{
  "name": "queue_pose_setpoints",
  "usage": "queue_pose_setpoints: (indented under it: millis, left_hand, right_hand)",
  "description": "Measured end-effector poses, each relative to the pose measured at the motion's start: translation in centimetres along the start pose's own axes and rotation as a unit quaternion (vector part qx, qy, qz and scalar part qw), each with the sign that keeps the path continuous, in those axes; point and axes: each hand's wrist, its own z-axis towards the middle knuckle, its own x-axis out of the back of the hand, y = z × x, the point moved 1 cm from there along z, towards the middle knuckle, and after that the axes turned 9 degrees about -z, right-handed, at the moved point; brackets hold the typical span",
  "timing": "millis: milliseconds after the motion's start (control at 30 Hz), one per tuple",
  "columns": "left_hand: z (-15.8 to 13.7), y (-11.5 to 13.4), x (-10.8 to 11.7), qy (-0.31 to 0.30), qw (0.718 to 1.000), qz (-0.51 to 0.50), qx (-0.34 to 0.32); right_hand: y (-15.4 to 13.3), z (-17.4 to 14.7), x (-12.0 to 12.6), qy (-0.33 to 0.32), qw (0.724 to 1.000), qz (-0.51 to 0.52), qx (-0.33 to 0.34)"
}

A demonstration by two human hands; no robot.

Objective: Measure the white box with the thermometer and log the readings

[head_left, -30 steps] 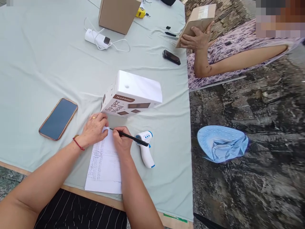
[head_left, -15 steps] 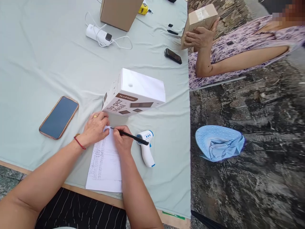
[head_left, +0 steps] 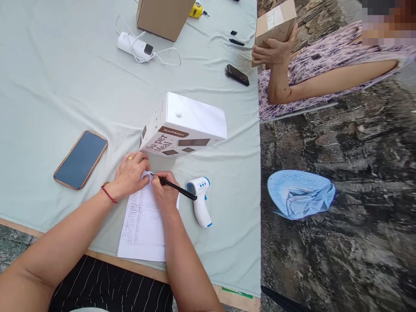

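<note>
Between the fingers of my right hand (head_left: 166, 193) is a black pen (head_left: 180, 189), its tip down at the upper part of a white sheet of paper (head_left: 147, 234) that carries dense columns of handwriting. My left hand (head_left: 131, 173), with a ring and a red string bracelet, lies flat with fingers stretched over the paper's upper left corner. Just beyond my fingertips stands a white box (head_left: 195, 117) with brown print. A white and blue infrared thermometer (head_left: 202, 203) lies right of my right hand. Left of my left hand is a smartphone (head_left: 80, 159) in a brown case.
Farther back are a white power strip (head_left: 134, 47) with its cord, a cardboard box (head_left: 164, 17), a yellow tool (head_left: 196, 9) and a black device (head_left: 237, 75). Across the right edge, another person's hand (head_left: 274, 52) holds a carton (head_left: 276, 26). A blue hat (head_left: 300, 195) lies on the ground.
My right hand has shifted slightly and the pen's rear end has swung left and down a little. My left hand stays put. The other person's carton has moved slightly up in view.
</note>
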Motion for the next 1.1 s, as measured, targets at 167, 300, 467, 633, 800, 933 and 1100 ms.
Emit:
queue_pose_setpoints:
  millis: [167,300,467,633,800,933,1100]
  left_hand:
    - [-0.04,-0.04,0.0,0.002,1.0,0.001,-0.004]
    - [-0.05,-0.14,-0.09,0.005,1.0,0.003,-0.008]
    - [-0.05,-0.22,-0.2,0.005,1.0,0.006,-0.009]
    - [-0.04,-0.12,-0.13,0.005,1.0,0.007,-0.006]
    - [-0.02,-0.1,-0.08,0.004,1.0,0.007,-0.007]
    - [-0.03,0.02,0.02,0.003,1.0,0.0,-0.007]
    - [0.1,-0.23,0.22,0.031,0.999,-0.041,0.004]
  right_hand:
    - [0.0,0.17,0.08,-0.001,1.0,0.004,0.0]
    - [-0.03,0.25,0.07,0.001,1.0,0.013,-0.002]
    - [0.07,0.28,0.05,0.002,1.0,0.015,0.004]
    - [0.13,0.34,0.1,0.002,1.0,0.012,0.003]
    - [0.13,0.34,0.04,0.005,1.0,0.009,0.011]
    - [0.2,0.36,0.0,0.003,1.0,0.011,0.005]
    - [0.19,0.28,0.04,0.0,1.0,0.013,0.004]
